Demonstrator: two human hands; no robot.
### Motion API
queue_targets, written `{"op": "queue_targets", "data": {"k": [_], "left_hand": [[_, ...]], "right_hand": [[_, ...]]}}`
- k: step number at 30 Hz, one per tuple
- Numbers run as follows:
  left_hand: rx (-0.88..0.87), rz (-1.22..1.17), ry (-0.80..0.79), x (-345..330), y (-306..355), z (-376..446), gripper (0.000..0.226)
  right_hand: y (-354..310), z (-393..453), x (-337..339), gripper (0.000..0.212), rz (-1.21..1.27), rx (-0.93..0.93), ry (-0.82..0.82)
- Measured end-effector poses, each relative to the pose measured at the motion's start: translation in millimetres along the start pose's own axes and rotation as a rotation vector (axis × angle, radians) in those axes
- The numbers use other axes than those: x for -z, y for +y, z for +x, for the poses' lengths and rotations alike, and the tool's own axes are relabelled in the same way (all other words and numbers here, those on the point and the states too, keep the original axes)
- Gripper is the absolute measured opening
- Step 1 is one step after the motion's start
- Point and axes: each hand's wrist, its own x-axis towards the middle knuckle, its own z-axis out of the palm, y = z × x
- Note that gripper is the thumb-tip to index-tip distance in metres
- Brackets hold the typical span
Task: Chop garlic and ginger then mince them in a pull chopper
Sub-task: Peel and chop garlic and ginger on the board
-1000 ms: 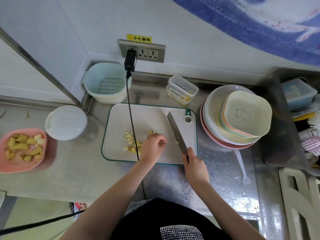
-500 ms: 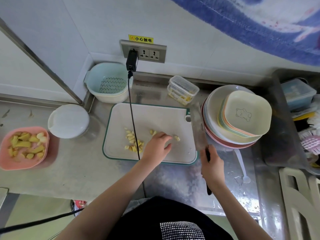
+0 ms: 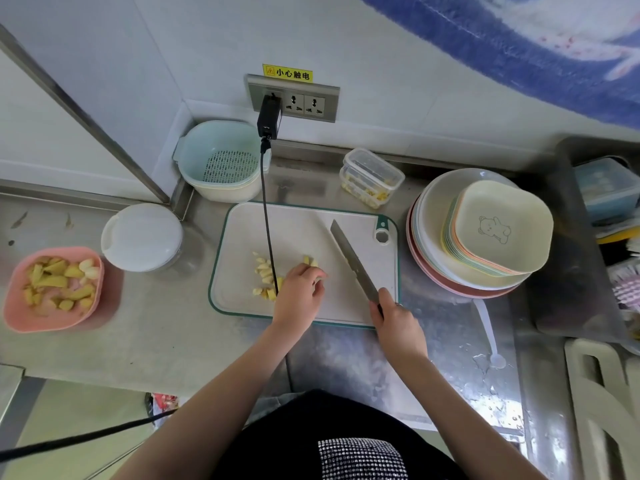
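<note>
1. Your right hand (image 3: 398, 320) is wrapped round the handle of the knife (image 3: 353, 261); the blade lies over the right part of the cutting board (image 3: 304, 230), its tip pointing away and to the left.
2. Your left hand (image 3: 299, 296) rests on the board with its fingers curled down over a small pale piece; whether it pinches that piece is hard to tell.
3. The chopped pieces (image 3: 265, 275) lie in a loose heap on the board just left of that hand, with a few more beyond its fingertips.
4. A black cable (image 3: 266, 216) hangs from the wall socket across the board and the heap.
5. On the bench to the left stand the white-lidded pull chopper (image 3: 142, 237) and, further left, a pink bowl (image 3: 52, 320) of ginger and garlic chunks.
6. To the right of the board sits a stack of plates (image 3: 436, 216).
</note>
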Motion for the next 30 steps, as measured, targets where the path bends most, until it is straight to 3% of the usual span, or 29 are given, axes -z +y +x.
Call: {"op": "queue_targets", "data": {"k": [3,6,11,30], "left_hand": [[0.002,-0.016,-0.002,2.3,1.7,-0.4,0.017],[0.006,-0.032,0.012,2.5,6.9,0.7,0.015],[0.051,-0.116,0.075,3.8,15.9,4.0,0.014],[0.096,-0.098,0.034,11.0,7.2,-2.5,0.017]], "right_hand": [[-3.0,0.2,-4.1,0.017,-0.017,-0.019,-0.031],[-1.7,2.0,1.2,0.018,0.252,-0.045,-0.041],[5.6,-10.7,15.6,0.02,0.544,-0.141,0.129],[4.2,-5.6,7.2,0.023,0.22,-0.006,0.078]]}}
